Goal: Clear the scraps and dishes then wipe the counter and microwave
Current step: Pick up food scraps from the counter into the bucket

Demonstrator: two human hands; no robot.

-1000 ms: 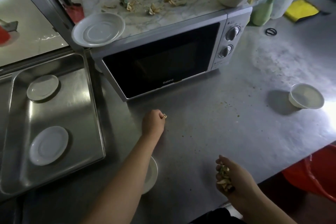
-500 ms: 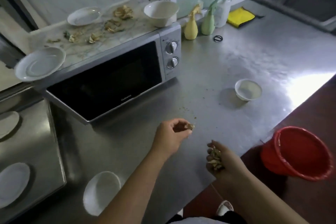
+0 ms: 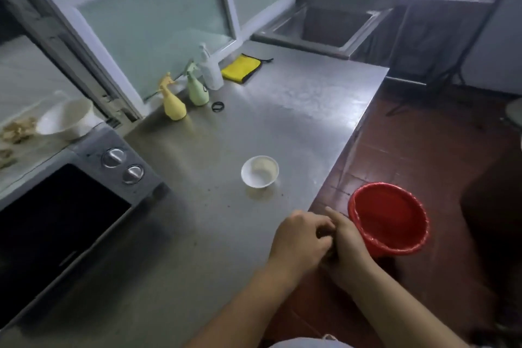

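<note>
Early days — both hands, left hand (image 3: 300, 237) and right hand (image 3: 346, 243), fingers curled around scraps (image 3: 327, 256) beside the red bucket (image 3: 391, 219); small bowl (image 3: 260, 172), microwave-top scraps (image 3: 18, 128), wiping remain.

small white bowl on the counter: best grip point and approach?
Take the small white bowl by its rim, from above on the near side. It stands upright and alone on the counter, its mouth open upward and its foot narrow, so a rim pinch, thumb inside and fingers outside, looks surest. It seems to hold something pale, so keep it level.
</note>
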